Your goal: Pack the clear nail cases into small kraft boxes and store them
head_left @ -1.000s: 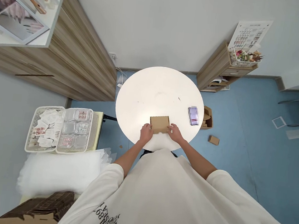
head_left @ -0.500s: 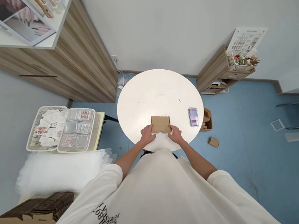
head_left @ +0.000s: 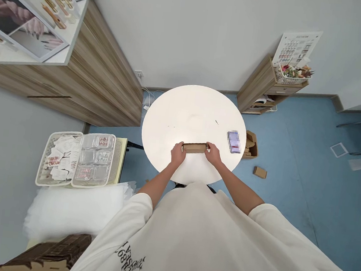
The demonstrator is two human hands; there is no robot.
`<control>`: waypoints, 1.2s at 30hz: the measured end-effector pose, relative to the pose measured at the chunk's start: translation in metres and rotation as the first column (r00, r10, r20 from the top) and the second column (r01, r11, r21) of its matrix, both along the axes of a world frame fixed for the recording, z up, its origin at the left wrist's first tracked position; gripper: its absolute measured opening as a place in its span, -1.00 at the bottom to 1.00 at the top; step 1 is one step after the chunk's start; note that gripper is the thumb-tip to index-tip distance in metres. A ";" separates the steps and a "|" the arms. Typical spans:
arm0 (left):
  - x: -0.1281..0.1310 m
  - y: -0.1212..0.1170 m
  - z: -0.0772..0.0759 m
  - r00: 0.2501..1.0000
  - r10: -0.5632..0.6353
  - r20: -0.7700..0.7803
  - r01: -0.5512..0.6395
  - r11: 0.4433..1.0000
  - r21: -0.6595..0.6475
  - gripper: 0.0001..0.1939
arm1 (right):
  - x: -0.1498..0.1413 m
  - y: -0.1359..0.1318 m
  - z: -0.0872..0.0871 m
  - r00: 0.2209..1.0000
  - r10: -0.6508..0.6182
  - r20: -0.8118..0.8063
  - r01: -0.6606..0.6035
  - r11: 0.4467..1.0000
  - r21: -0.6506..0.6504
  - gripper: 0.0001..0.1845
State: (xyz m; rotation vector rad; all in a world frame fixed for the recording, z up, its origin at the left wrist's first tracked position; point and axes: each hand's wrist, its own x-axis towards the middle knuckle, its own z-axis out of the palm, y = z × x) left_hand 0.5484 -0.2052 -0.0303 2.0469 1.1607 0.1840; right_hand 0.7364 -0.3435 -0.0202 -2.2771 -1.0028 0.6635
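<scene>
A small brown cardboard box [head_left: 194, 148] stands tipped on its edge on the round white table [head_left: 183, 114], so only its narrow side shows. My left hand [head_left: 177, 153] grips the box's left end with curled fingers. On the opposite end, my right hand [head_left: 212, 154] is closed on the box. Both hands sit near the table's front edge, close to my body.
A blurred phone-like object [head_left: 233, 141] lies on the table's right side. An open carton [head_left: 251, 144] and a small brown box [head_left: 259, 172] are on the blue floor to the right. A basket of packets [head_left: 80, 159] sits left, above white foam sheets [head_left: 70, 210].
The box lay flat on the table; both hands have now tilted it up onto its edge and moved slightly away from my body.
</scene>
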 end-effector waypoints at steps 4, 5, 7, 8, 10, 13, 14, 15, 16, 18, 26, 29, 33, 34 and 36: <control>0.000 0.003 -0.003 1.000 0.011 -0.006 -0.010 0.998 0.062 -0.61 | 0.000 0.001 -0.003 1.000 0.011 0.024 -0.011 1.000 0.018 -0.52; 0.000 0.003 -0.004 1.000 0.010 -0.005 -0.009 0.998 0.066 -0.61 | -0.001 0.000 -0.003 0.999 0.018 0.040 -0.019 1.000 0.013 -0.52; -0.001 0.003 -0.005 1.000 -0.002 0.021 0.001 0.999 0.042 -0.61 | -0.002 -0.001 -0.002 0.997 0.038 0.065 -0.038 0.999 0.002 -0.50; -0.001 0.003 -0.006 0.999 -0.005 0.042 0.005 1.000 0.018 -0.61 | -0.002 -0.001 -0.002 0.996 0.049 0.073 -0.049 0.999 -0.003 -0.48; -0.001 0.004 -0.007 0.996 -0.006 0.085 0.009 1.000 -0.025 -0.60 | -0.002 -0.003 -0.002 0.994 0.074 0.083 -0.073 0.997 -0.007 -0.47; -0.002 0.005 -0.008 0.993 -0.012 0.122 0.017 0.999 -0.040 -0.60 | 0.000 -0.003 -0.002 0.990 0.107 0.092 -0.108 0.994 0.005 -0.48; -0.002 0.005 -0.008 0.991 -0.021 0.129 0.026 0.999 -0.034 -0.61 | 0.000 -0.003 -0.002 0.989 0.115 0.095 -0.117 0.993 0.008 -0.49; -0.002 0.006 -0.007 0.991 -0.032 0.133 0.035 0.999 -0.025 -0.61 | 0.001 -0.003 -0.002 0.988 0.122 0.097 -0.123 0.992 0.008 -0.50; -0.002 0.006 -0.007 0.990 -0.040 0.136 0.043 0.999 -0.018 -0.61 | 0.001 -0.003 -0.002 0.987 0.126 0.098 -0.127 0.992 0.003 -0.50; -0.002 0.007 -0.006 0.989 -0.047 0.140 0.049 0.999 -0.016 -0.61 | 0.001 -0.002 -0.002 0.986 0.134 0.098 -0.133 0.991 -0.017 -0.50; -0.013 0.014 -0.006 0.974 -0.164 0.158 0.160 0.986 0.037 -0.58 | -0.002 -0.006 0.001 0.959 0.211 0.190 -0.201 0.977 -0.068 -0.48; -0.020 0.011 -0.005 0.963 -0.263 0.053 0.253 0.957 0.144 -0.52 | -0.006 -0.012 0.000 0.928 0.280 0.247 -0.249 0.957 -0.148 -0.43; -0.028 -0.004 -0.006 0.918 -0.358 -0.171 0.391 0.890 0.234 -0.27 | -0.016 -0.023 -0.008 0.870 0.399 0.289 -0.312 0.900 -0.303 -0.21; -0.029 -0.008 -0.007 0.907 -0.363 -0.214 0.409 0.881 0.240 -0.19 | -0.018 -0.026 -0.011 0.861 0.417 0.291 -0.316 0.887 -0.336 -0.15; -0.031 -0.015 -0.009 0.895 -0.356 -0.269 0.420 0.876 0.237 -0.08 | -0.022 -0.028 -0.014 0.851 0.437 0.292 -0.313 0.867 -0.387 -0.08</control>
